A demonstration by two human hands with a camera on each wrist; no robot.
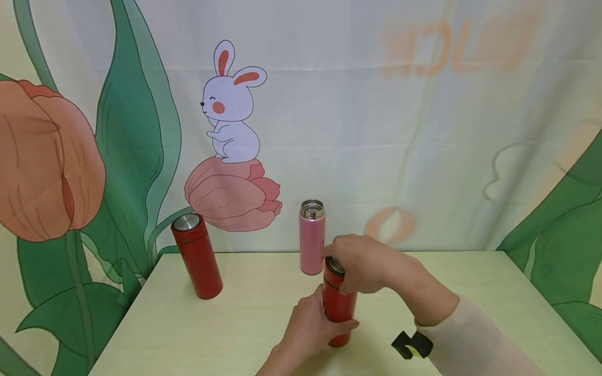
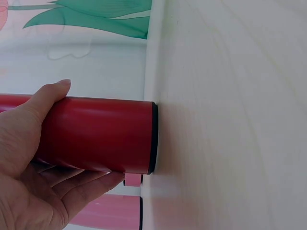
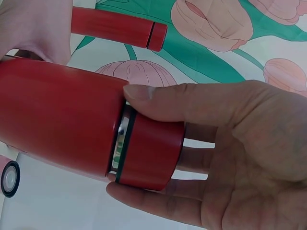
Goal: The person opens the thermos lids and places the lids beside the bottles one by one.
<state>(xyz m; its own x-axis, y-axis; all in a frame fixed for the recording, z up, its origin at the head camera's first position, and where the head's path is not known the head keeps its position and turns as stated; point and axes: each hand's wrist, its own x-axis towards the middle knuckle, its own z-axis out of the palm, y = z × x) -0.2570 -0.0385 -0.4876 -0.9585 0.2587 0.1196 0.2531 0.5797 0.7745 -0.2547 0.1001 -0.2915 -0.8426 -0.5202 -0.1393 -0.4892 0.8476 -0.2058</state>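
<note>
A red thermos bottle point(image 1: 339, 305) stands near the front of the table. My left hand point(image 1: 308, 326) wraps round its body, thumb on one side and fingers on the other. At the top, my right hand point(image 1: 362, 263) grips the red lid point(image 3: 151, 151) between thumb and fingers. In the right wrist view, a strip of silver neck point(image 3: 120, 141) shows between lid and body. Behind stands a pink thermos bottle point(image 1: 312, 245) with its silver mouth uncovered. A small pink piece point(image 2: 133, 179) shows beyond the red bottle in the left wrist view.
Another red thermos bottle point(image 1: 197, 256), lid on, stands at the back left. The pale wooden table point(image 1: 244, 308) ends at a printed curtain point(image 1: 329, 130) with a rabbit and tulips. A black strap piece point(image 1: 412, 344) shows by the right sleeve.
</note>
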